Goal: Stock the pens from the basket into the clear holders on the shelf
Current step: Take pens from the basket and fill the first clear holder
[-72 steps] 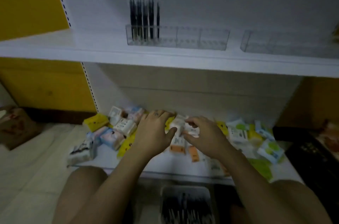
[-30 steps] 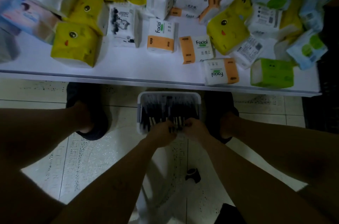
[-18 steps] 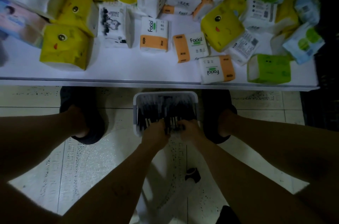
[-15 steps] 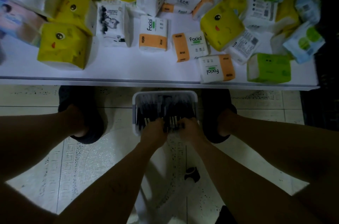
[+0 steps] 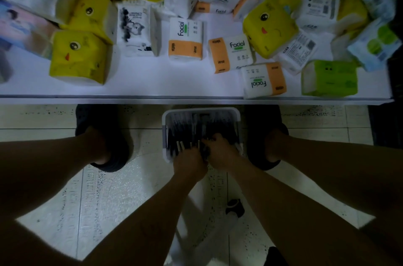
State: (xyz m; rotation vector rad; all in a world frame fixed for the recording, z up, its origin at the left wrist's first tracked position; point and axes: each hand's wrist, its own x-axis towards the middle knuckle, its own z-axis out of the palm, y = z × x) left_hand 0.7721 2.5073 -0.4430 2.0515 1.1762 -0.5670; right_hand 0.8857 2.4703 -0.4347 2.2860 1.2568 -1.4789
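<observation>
A: Where are the pens (image 5: 185, 132)?
B: In the white basket (image 5: 201, 111) on the floor (image 5: 122, 196), just below the shelf (image 5: 152, 84) edge, between 2 dark shoes (image 5: 96, 117). They are dark and lie lengthwise, some with pale ends.
A: And the hands?
B: Both are at the near end of the basket, side by side. The left hand (image 5: 189, 162) has its fingers curled round a bunch of pens, whose pale ends stick out past its knuckles. The right hand (image 5: 220, 150) bends its fingers down onto the pens. In this dim light I cannot tell whether it grips any.
A: The shelf?
B: White, strewn with tissue packs (image 5: 185, 39): yellow ones with faces, a green one, 3 orange-and-white marked "Facial".
</observation>
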